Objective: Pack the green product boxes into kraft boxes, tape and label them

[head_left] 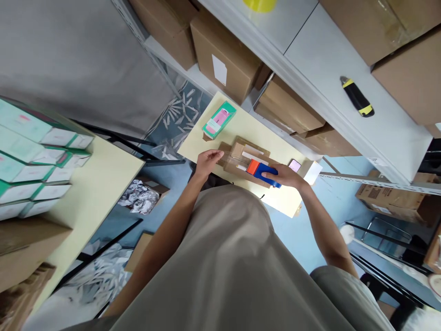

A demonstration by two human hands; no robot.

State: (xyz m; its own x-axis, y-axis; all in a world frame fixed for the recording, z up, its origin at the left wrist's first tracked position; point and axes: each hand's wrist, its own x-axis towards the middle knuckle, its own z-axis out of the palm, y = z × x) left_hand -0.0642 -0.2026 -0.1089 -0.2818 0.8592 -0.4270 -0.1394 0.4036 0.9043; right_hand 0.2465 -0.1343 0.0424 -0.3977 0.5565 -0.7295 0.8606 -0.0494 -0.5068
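Right hand (283,176) wrapped round your blue-and-orange tape dispenser (265,173), at the cardboard box (240,149) on the table (193,141). Your left hand (208,162) is pinched shut on clear tape (234,159). Green box (219,120) nearby.

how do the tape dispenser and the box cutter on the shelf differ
The tape dispenser is blue with an orange-red part, while the box cutter is black and yellow. The dispenser is held in the right hand; the cutter lies untouched on the shelf. The dispenser looks broad and blocky, the cutter slim and long. Both are hand tools.
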